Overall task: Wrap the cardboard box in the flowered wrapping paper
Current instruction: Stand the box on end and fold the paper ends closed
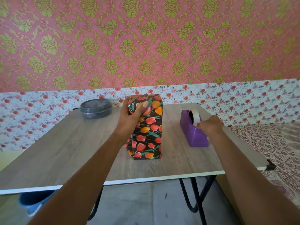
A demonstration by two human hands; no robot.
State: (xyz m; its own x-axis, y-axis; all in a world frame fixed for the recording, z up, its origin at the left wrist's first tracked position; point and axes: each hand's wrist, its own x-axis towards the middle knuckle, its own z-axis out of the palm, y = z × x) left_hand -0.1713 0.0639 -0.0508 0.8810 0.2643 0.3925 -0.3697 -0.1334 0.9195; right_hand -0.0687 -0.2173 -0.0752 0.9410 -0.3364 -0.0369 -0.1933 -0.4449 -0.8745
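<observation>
The box (150,135) stands upright in the middle of the wooden table (65,143), covered in dark wrapping paper printed with red and orange tulips. My left hand (129,116) grips its upper left side, thumb pressed across the front near the top. To the right sits a purple tape dispenser (193,135) with a roll of tape (194,116). My right hand (211,126) is at the dispenser's front, fingers curled and pinching the tape end at the cutter.
A round dark plastic container with a lid (96,108) sits at the table's back left. A blue bucket (34,203) stands under the table's left front. A patterned bed cover (276,143) lies to the right. The table's front edge is near me.
</observation>
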